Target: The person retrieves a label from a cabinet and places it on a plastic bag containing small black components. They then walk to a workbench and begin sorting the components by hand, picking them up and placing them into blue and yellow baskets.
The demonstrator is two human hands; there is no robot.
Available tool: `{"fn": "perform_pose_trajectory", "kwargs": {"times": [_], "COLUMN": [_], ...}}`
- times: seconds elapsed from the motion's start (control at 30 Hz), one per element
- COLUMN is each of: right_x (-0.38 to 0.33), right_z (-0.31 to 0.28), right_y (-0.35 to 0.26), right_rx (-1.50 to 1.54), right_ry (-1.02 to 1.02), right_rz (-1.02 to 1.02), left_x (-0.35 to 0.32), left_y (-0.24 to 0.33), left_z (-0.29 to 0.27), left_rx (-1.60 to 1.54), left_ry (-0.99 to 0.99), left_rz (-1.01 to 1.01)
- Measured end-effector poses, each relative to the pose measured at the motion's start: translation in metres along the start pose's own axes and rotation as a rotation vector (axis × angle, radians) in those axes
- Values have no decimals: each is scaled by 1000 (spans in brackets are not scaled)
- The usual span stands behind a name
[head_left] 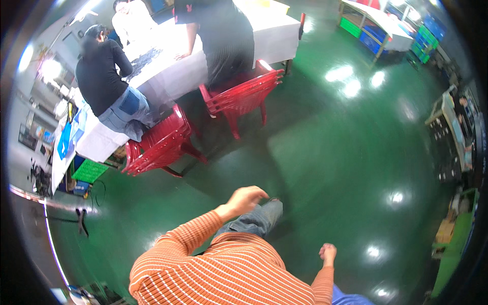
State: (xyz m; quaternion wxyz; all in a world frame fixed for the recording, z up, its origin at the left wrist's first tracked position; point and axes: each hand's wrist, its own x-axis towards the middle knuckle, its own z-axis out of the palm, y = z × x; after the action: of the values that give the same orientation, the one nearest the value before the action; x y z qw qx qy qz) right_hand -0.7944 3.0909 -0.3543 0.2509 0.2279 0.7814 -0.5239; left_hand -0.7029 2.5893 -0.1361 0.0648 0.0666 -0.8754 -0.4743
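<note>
My left hand point(245, 200) hangs in front of my body over my jeans point(256, 219), its fingers loosely bent and apart, with nothing seen in it. My right hand point(328, 252) is curled into a fist at my right side, over the green floor point(351, 203). No object shows in that fist. Neither hand touches furniture; the nearest piece is a red plastic chair point(160, 142) ahead and to the left, beside a second stack of red chairs point(244, 96).
A long white-covered table point(277, 43) runs across the far left. One person in black point(101, 76) sits there, another in dark clothes point(226, 40) stands, and a third in white point(134, 20) is behind. Workbenches point(376, 28) stand far right; shelving point(455, 132) lines the right edge.
</note>
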Motion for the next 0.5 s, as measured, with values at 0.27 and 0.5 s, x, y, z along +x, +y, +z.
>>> {"fn": "perform_pose_trajectory", "kwargs": {"times": [0.27, 0.5], "right_x": [235, 391], "right_z": [129, 88], "right_y": [-358, -420], "right_rx": [-144, -265], "right_ry": [-357, -502], "right_rz": [-255, -172], "left_x": [277, 622], "left_y": [-31, 101], "left_z": [53, 100], "left_rx": [130, -53], "left_ry": [226, -70], "left_rz": [-105, 584]}}
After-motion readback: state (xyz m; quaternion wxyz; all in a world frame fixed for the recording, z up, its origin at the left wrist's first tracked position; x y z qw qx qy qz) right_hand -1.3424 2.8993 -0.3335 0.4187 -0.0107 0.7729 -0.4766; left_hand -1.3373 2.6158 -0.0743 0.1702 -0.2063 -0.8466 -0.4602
